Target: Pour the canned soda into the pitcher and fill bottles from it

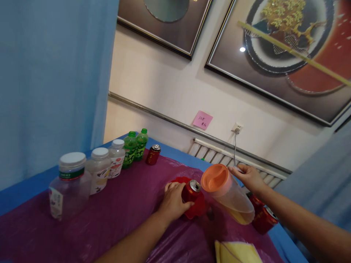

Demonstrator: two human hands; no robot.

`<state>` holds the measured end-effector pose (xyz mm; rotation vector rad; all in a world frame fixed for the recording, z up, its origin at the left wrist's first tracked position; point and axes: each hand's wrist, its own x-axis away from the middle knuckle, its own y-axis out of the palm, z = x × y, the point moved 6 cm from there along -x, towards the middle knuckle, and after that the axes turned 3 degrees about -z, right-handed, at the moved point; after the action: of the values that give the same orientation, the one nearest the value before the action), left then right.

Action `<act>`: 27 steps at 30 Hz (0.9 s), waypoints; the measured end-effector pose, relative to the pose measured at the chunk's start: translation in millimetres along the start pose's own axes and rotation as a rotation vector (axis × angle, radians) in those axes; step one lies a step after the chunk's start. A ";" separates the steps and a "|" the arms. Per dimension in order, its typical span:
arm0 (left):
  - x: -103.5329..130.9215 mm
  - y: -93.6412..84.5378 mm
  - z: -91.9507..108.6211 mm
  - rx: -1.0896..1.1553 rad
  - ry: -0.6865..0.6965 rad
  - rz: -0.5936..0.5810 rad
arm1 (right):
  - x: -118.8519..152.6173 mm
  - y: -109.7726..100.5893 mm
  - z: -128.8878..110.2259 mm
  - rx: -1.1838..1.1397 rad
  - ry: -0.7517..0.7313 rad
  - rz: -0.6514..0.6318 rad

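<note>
"Our left hand (173, 200) and right hand (249, 178): which items do we hold?"

"We clamp the left around a red can (191, 192), upright at the red dish (199, 209), and the right on a tilted pitcher (233, 200), orange lid (216, 178) toward the can. Both hands are apart."

"Beyond them?"

"We see three white-capped jars (99, 177), two green bottles (129, 151), a dark red can (153, 156) and a pink note (202, 120) on the wall (164, 84)."

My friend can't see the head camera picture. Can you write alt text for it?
A person's left hand grips a red can at a red dish, and the right hand holds a tilted, orange-lidded pitcher nearby. White-lidded jars and green bottles stand on the left of a purple sheet.
</note>
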<state>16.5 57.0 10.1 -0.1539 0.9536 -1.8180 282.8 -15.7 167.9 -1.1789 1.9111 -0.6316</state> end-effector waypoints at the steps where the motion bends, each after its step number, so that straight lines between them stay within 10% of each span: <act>1: -0.1 0.0 0.0 0.000 -0.001 0.001 | 0.2 -0.3 -0.9 -0.001 -0.004 0.003; 27: 0.5 -1.4 0.4 0.000 0.001 -0.002 | 0.7 0.2 0.0 -0.040 0.033 -0.028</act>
<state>15.4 56.6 11.1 -0.1542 0.9551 -1.8200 282.6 -16.3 167.5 -1.2289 1.9457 -0.6342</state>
